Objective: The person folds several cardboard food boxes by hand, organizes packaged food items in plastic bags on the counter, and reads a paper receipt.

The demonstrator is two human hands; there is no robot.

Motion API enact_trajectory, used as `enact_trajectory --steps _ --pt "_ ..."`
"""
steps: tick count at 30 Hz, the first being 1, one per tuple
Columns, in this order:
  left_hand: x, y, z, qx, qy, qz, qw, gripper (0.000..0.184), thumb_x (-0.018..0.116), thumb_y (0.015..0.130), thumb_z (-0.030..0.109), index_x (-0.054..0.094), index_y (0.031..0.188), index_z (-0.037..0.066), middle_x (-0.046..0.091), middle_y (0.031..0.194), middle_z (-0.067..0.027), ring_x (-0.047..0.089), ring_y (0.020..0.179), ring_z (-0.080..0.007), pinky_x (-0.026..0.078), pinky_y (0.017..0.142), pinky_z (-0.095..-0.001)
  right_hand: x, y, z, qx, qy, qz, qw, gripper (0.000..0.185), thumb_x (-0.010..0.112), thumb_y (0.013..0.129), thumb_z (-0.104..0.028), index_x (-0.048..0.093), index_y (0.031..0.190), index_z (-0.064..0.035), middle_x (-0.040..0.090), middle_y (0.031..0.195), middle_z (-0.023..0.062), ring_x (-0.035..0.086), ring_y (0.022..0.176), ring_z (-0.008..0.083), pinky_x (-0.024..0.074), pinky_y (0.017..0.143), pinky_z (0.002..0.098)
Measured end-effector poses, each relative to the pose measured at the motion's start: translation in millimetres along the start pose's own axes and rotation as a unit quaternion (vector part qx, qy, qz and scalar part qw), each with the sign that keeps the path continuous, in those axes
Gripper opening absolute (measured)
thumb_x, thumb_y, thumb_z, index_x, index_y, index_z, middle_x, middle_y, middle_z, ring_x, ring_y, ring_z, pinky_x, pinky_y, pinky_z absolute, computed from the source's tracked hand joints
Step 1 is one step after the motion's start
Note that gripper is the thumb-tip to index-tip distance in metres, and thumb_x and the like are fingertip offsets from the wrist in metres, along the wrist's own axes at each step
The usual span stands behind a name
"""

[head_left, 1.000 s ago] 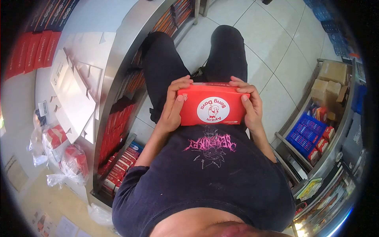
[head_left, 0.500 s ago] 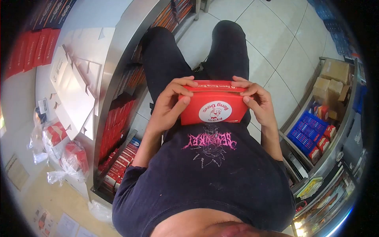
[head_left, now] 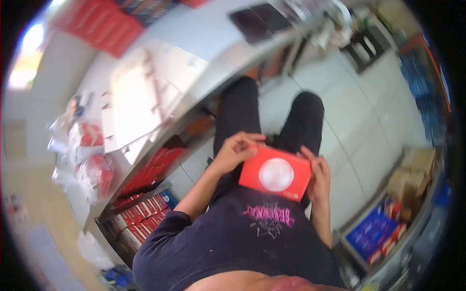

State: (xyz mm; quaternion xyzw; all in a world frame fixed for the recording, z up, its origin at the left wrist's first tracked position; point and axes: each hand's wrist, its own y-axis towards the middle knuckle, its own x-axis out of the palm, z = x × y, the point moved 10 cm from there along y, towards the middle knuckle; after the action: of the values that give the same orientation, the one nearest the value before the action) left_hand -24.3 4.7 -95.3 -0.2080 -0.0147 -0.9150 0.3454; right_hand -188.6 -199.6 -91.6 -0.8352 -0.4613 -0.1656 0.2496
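Note:
A red box with a round white logo is in front of my dark shirt, above my lap. My left hand grips its upper left corner, with the thumb on the near face and the fingers along the top edge. On the box's right side, my right hand holds the edge with bent fingers. The box's top looks closed, and it is tilted down to the right. Motion blur hides the print in the logo.
Flat white cardboard pieces lie on the steel counter at left, beside bagged red boxes. Red boxes fill the shelf below. At right are a blue basket and brown cartons. Water bottles stand behind.
The view has swung, showing more of the counter and floor. The box's raised top flap now looks pressed down. Both hands still hold the box, which has become more tilted.

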Motion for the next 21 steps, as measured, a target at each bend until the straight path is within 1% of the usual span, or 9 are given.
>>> enact_trajectory --steps 5,7,9,13,14,15,16,18,21 --pt "19 -5 46 -0.118 0.138 -0.165 0.969 0.028 0.075 0.095 0.013 0.048 0.091 0.007 0.063 0.139 -0.0200 0.061 0.119 -0.0195 0.052 0.097 -0.0374 38 16 -26 -0.004 -0.087 -0.130 0.988 0.016 0.065 0.102 -0.014 0.058 0.094 -0.0022 0.057 0.142 0.0285 0.064 0.122 0.0304 0.0512 0.104 0.0450" --pt "39 1 71 -0.084 0.394 -0.216 0.889 0.042 0.079 0.093 0.029 0.043 0.085 0.008 0.072 0.118 -0.0143 0.064 0.101 -0.0124 0.052 0.083 -0.0305 71 28 -50 -0.014 -0.113 -0.184 0.976 0.015 0.067 0.100 -0.013 0.059 0.094 -0.0018 0.057 0.142 0.0282 0.064 0.122 0.0300 0.0512 0.104 0.0449" --pt "54 5 86 -0.180 0.428 -0.220 0.858 0.046 0.079 0.091 0.033 0.042 0.082 0.008 0.070 0.104 -0.0109 0.061 0.094 -0.0104 0.051 0.083 -0.0279 112 35 -69 -0.021 -0.141 -0.258 0.956 0.012 0.069 0.098 -0.009 0.061 0.094 -0.0013 0.056 0.143 0.0273 0.063 0.124 0.0298 0.0506 0.105 0.0455" --pt "56 36 118 -0.092 0.451 -0.167 0.872 0.044 0.078 0.094 0.029 0.041 0.081 0.008 0.063 0.092 -0.0064 0.054 0.087 -0.0099 0.050 0.081 -0.0273 144 79 -87 -0.034 -0.129 -0.274 0.952 0.017 0.070 0.098 -0.010 0.063 0.108 0.0001 0.053 0.146 0.0257 0.060 0.128 0.0291 0.0476 0.109 0.0434" --pt "48 43 131 -0.051 0.363 -0.112 0.924 0.043 0.076 0.095 0.028 0.041 0.080 0.008 0.060 0.090 -0.0045 0.053 0.086 -0.0091 0.050 0.081 -0.0275 144 93 -91 -0.048 -0.160 -0.267 0.949 0.051 0.078 0.094 -0.025 0.054 0.132 0.0000 0.052 0.146 0.0241 0.060 0.127 0.0290 0.0466 0.110 0.0431" --pt "37 49 142 -0.006 0.267 -0.058 0.962 0.042 0.075 0.097 0.027 0.041 0.080 0.008 0.057 0.088 -0.0027 0.052 0.086 -0.0084 0.049 0.080 -0.0278 150 103 -96 -0.057 -0.156 -0.281 0.945 0.051 0.078 0.094 -0.025 0.054 0.132 0.0000 0.052 0.146 0.0241 0.060 0.127 0.0290 0.0466 0.110 0.0431" --pt "19 56 145 0.018 0.281 -0.010 0.960 0.034 0.070 0.100 0.026 0.045 0.085 0.010 0.061 0.088 -0.0018 0.055 0.081 -0.0077 0.048 0.071 -0.0278 151 115 -98 -0.026 -0.084 -0.267 0.960 0.072 0.082 0.089 -0.033 0.045 0.142 -0.0017 0.052 0.145 0.0234 0.059 0.127 0.0290 0.0468 0.109 0.0434" --pt "-9 67 162 0.028 0.188 0.095 0.977 0.029 0.069 0.101 0.025 0.047 0.089 0.010 0.062 0.092 -0.0020 0.057 0.087 -0.0081 0.050 0.075 -0.0275 143 137 -87 0.080 0.026 -0.225 0.971 0.123 0.092 0.074 -0.048 0.016 0.161 -0.0090 0.053 0.142 0.0220 0.058 0.127 0.0293 0.0474 0.107 0.0435" --pt "-39 88 181 0.044 0.013 0.203 0.978 0.022 0.067 0.102 0.020 0.048 0.109 0.011 0.061 0.108 -0.0041 0.060 0.105 -0.0101 0.052 0.090 -0.0281 158 159 -60 0.075 -0.062 -0.263 0.960 0.124 0.092 0.075 -0.044 0.009 0.162 -0.0132 0.054 0.142 0.0212 0.058 0.128 0.0295 0.0511 0.103 0.0434"
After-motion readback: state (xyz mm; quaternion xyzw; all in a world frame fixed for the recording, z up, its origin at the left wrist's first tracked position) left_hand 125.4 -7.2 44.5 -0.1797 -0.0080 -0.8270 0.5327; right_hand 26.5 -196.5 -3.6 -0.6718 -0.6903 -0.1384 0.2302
